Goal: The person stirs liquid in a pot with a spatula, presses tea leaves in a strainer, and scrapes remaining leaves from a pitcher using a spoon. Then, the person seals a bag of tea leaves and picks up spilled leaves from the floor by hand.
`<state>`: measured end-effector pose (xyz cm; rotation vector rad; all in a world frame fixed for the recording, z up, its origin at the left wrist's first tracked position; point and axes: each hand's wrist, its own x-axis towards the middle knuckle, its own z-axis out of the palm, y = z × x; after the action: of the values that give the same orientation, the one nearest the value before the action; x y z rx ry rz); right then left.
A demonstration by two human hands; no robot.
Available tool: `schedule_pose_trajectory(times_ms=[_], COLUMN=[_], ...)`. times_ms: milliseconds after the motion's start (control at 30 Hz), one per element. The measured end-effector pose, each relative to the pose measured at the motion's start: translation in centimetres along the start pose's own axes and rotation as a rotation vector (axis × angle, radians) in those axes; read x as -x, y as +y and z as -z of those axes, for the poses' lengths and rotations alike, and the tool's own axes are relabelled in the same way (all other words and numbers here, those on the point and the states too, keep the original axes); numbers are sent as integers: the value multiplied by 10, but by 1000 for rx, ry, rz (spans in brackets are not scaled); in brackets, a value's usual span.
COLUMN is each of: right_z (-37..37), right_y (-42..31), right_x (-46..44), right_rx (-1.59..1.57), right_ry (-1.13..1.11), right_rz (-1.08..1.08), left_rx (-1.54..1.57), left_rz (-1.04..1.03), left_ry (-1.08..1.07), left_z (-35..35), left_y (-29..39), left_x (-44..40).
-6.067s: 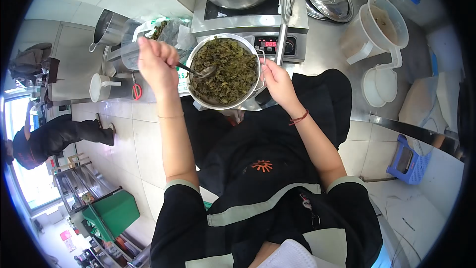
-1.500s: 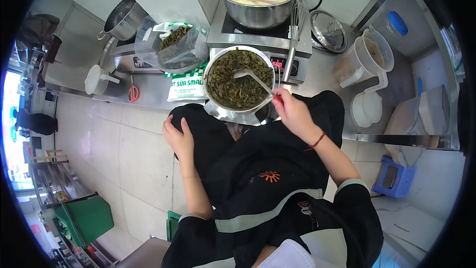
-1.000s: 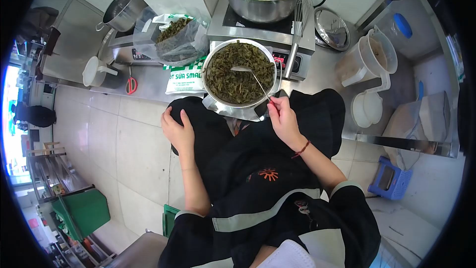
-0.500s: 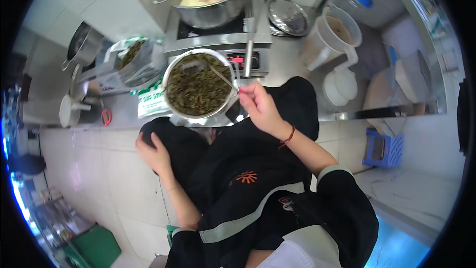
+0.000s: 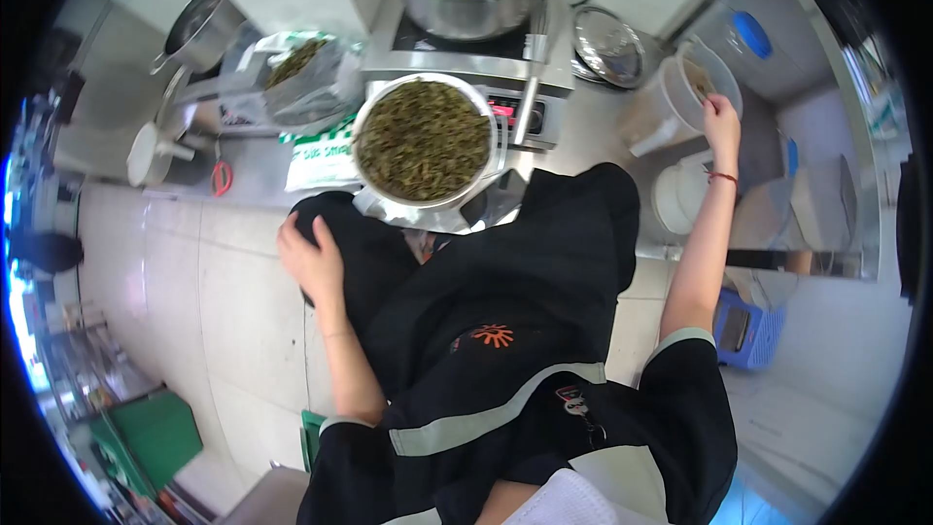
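My left hand [image 5: 313, 258] rests on my left knee, fingers spread, holding nothing. My right hand [image 5: 721, 124] is pinched at the mouth of a large translucent pitcher [image 5: 666, 102], which has brownish contents. The thin-handled scoop that was in this hand no longer shows in the leaves; its head seems to be inside the pitcher, and little of it can be made out. A round white-rimmed bowl [image 5: 362, 151] full of wet dark-green tea leaves [image 5: 423, 141] stands at the counter's front edge, before my knees.
A steel pot [image 5: 466, 12] of creamy liquid sits on an induction cooker [image 5: 573, 73] behind the bowl. To its right lies a metal lid [image 5: 607, 44]. On the left are an opened bag of leaves [image 5: 296, 83], red-handled scissors [image 5: 223, 177] and a white jug [image 5: 154, 156].
My right hand has moved from the bowl's right rim across to the pitcher, and the scoop has left the leaves. My left hand stays on the knee. The view has shifted slightly.
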<state>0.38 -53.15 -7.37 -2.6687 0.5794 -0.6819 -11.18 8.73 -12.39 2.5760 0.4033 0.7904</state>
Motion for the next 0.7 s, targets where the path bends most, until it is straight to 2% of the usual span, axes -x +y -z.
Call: schedule_pose_trajectory(times_ms=[67, 133, 200, 267, 333, 400, 500, 533, 600, 700], right_z=[-3, -1, -9, -43, -42, -56, -66, -67, -68, -68], right_y=[-18, -56, -99, -129, -177, -203, -230, -235, -241, -244], right_x=[7, 26, 50, 84, 117, 138, 147, 148, 148, 143], right_rx=[44, 155, -155, -599, -838, -1075, -1219, -1212, -1062, -1144], right_ry=[22, 190, 105, -250, -815, -1065, -1169, -1202, -1070, -1108], right_rz=[2, 173, 271, 230, 6, -99, -217, -194, -235, -295], left_rx=[-18, -21, -27, -18, -24, -8, -8, -27, -49, -39], left_rz=[8, 36, 55, 91, 118, 115, 154, 152, 179, 239], left_ry=[16, 12, 18, 7, 15, 34, 42, 67, 54, 45], left_z=[0, 4, 5, 6, 8, 9, 19, 19, 23, 23], left_y=[1, 3, -1, -6, -7, -12, -12, -14, -18, -29], left_x=[1, 2, 2, 2, 2, 4, 6, 7, 7, -10])
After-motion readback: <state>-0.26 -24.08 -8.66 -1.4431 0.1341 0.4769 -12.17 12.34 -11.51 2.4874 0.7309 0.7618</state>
